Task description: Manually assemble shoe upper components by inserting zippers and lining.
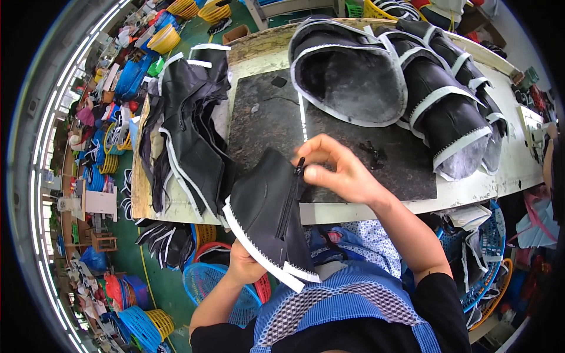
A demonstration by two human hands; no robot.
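Observation:
A black boot upper [256,197] with a zipper [287,206] down its side and a white zigzag-edged strip [253,244] along its lower border hangs over the table's near edge. My left hand [244,266] grips it from below, fingers partly hidden behind the leather. At its top, the thumb and fingers of my right hand [335,167] are closed on the zipper's upper end. A narrow white strip [303,120] lies on the dark mat [259,112] above my right fingertips; whether they touch it, I cannot tell.
More black uppers [191,129] are piled on the table's left side. White-edged black boot pieces [347,76] lie at the far right. Small dark scraps [372,154] rest on the mat. Below the table stand a blue basket [206,282] and another blue basket [499,235].

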